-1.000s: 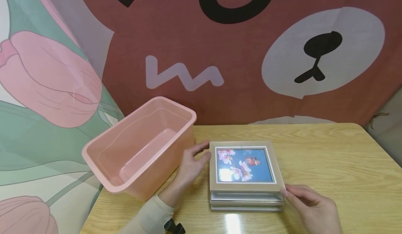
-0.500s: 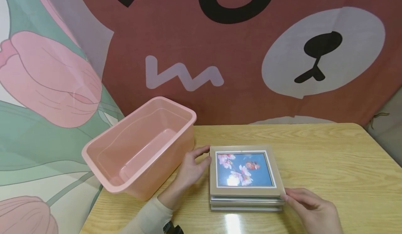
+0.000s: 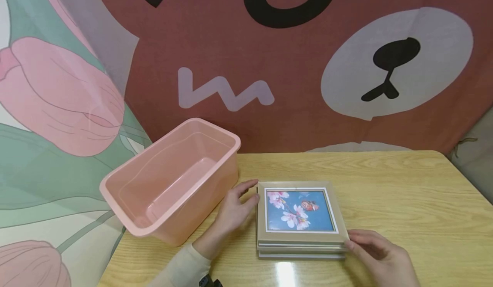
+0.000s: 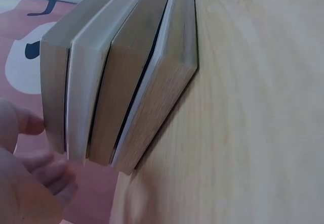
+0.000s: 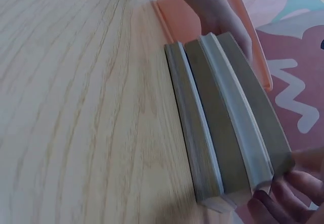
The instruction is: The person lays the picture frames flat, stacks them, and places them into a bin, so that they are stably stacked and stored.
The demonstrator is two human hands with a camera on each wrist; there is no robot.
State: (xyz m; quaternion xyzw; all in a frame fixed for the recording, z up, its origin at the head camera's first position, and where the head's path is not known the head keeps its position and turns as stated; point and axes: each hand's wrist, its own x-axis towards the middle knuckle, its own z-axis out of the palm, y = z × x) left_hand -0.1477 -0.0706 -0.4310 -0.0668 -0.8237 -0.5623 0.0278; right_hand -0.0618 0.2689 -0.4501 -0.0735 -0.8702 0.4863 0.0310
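Note:
A stack of several picture frames lies flat on the table, seen edge-on in both wrist views. On top is a beige picture frame [image 3: 300,237] with a white inner border and a picture of pink blossoms on blue. My left hand [image 3: 236,208] touches the stack's left side, its index finger stretched to the far corner and its thumb lower down. At the near right corner, my right hand [image 3: 385,255] has thumb and bent fingers against the top frame. In the left wrist view, fingertips [image 4: 34,124] meet the top frame's edge. Silvery and brown edges [image 5: 238,107] alternate below it.
A pink plastic bin [image 3: 208,193] stands left of the stack, just beyond my left forearm, with nothing seen inside. The wood-grain table [image 3: 416,193] extends to the right. A cartoon-printed cloth [image 3: 292,64] hangs behind it.
The top picture frame has come down at its front, and the gap beneath it has closed onto the stack. Both hands have sunk slightly with it, staying at its sides.

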